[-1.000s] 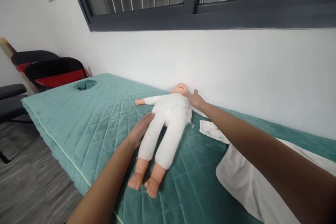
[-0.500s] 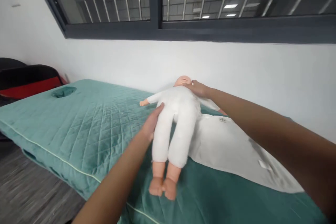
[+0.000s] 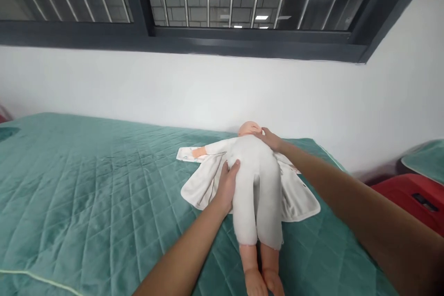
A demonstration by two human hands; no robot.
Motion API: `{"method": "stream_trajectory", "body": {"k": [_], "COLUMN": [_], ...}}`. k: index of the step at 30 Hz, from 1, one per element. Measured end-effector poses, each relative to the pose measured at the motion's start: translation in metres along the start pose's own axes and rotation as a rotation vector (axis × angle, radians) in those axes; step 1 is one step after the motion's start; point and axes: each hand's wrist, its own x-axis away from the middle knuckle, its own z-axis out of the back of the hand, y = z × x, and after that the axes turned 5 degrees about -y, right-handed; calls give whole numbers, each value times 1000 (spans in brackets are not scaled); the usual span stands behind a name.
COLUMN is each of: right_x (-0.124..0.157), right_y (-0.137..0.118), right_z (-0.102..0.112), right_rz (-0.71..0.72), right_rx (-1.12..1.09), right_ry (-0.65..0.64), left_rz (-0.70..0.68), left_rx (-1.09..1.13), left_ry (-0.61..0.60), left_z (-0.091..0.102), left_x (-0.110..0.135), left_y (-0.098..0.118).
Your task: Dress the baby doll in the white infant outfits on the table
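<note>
A baby doll [image 3: 256,185] in a white bodysuit lies on its back on a teal quilted bed [image 3: 86,194], head toward the wall. Under its upper body lies a spread white garment [image 3: 298,201]. My left hand [image 3: 227,185] grips the doll's left hip and side, fingers curled round it. My right hand [image 3: 270,138] cups the doll's neck and shoulder just below the bald head [image 3: 250,128]. The doll's bare legs and feet [image 3: 263,273] point toward me at the bottom edge.
A white wall [image 3: 312,97] runs right behind the bed, with a dark-framed barred window [image 3: 215,4] above. A red object [image 3: 412,199] and another teal-covered surface [image 3: 425,157] stand to the right of the bed. The bed's near edge runs at bottom left.
Both hands have carried the doll to the right along the bed, and it now lies on the spread white garment. The view has swung right; the chairs at left are gone.
</note>
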Motion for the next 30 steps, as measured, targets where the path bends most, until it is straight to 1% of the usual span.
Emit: {"method": "stream_trajectory", "body": {"k": [2,3,4,6,8,9,10,11,12,13,14,15,17,18,20,22,24,26,28,30], "right_x": [-8,-11,-14,-16,-15,-13,-10,-7,-3,0,2,3,-1,-5,-13,-19,-20,-16,-12,-8], "right_y": [5,7,6,1,-14,-24,-36,-49,-62,-74,-84,-93,-103,-105,-106,-103,-99,-94,-87,-78], "right_z": [-2,0,4,14,18,15,9,-1,-15,-30,-46,-61,-84,-92,-98,-96,-90,-82,-73,-64], "right_rz": [13,26,31,0,-38,-23,37,142,265,394,495,541,533,502,448,426,429,444,460,464], "right_rx": [35,51,85,218,388,450,487,513,543,576,612,654,708,722,724,718,702,682,636,537], "right_ry": [-25,-34,-35,3,118,191,267,313,308,260,176,79,-59,-100,-134,-150,-146,-130,-112,-96], "left_rz": [68,105,129,109,43,22,28,54,93,135,173,200,225,227,218,198,164,116,53,-14], "left_rx": [14,-24,-119,-419,-779,-949,-1100,-1224,-1318,-1380,-1416,-1434,-1442,-1440,-1427,-1392,-1328,-1208,-986,-717], "left_ry": [190,275,324,398,442,448,445,436,421,406,399,398,404,407,405,404,417,468,560,652], "left_z": [7,12,18,32,44,49,53,57,60,64,67,71,78,82,90,96,102,106,110,114], "left_x": [2,3,4,3,0,-2,-5,-7,-9,-11,-14,-16,-22,-25,-30,-34,-35,-36,-35,-34], "left_y": [1,2,4,6,6,5,4,3,1,0,-2,-3,-5,-6,-7,-8,-9,-10,-10,-10]}}
